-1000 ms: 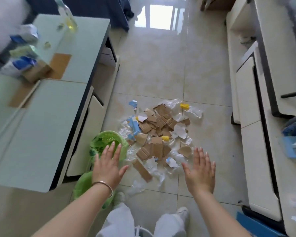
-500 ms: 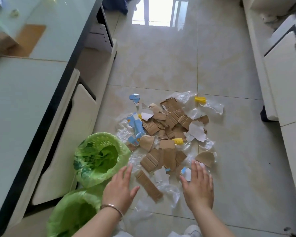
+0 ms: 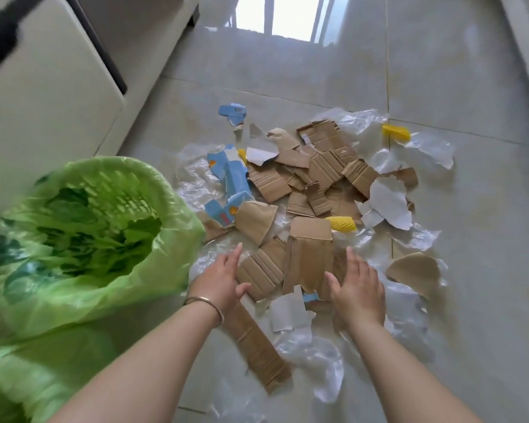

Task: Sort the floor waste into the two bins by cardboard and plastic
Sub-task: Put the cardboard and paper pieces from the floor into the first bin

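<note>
A heap of waste lies on the tiled floor: brown cardboard pieces [image 3: 327,166], clear plastic film [image 3: 318,358], blue carton scraps [image 3: 235,178] and yellow foam bits [image 3: 339,224]. My left hand [image 3: 220,279] and my right hand [image 3: 358,288] hover flat, fingers apart, on either side of a folded cardboard piece [image 3: 306,257] at the heap's near edge. Neither hand holds anything. A green basket lined with a green bag [image 3: 162,190] stands left of the heap. A second green-bagged bin [image 3: 28,374] sits nearer me at the lower left.
A cream cabinet with a dark edge [image 3: 58,87] runs along the left behind the bins. A long cardboard strip [image 3: 257,346] lies between my forearms. Bare tiles [image 3: 486,209] stretch to the right and beyond the heap.
The view has dropped much closer to the floor. Both hands have moved forward onto the near edge of the heap, now flanking the folded cardboard piece.
</note>
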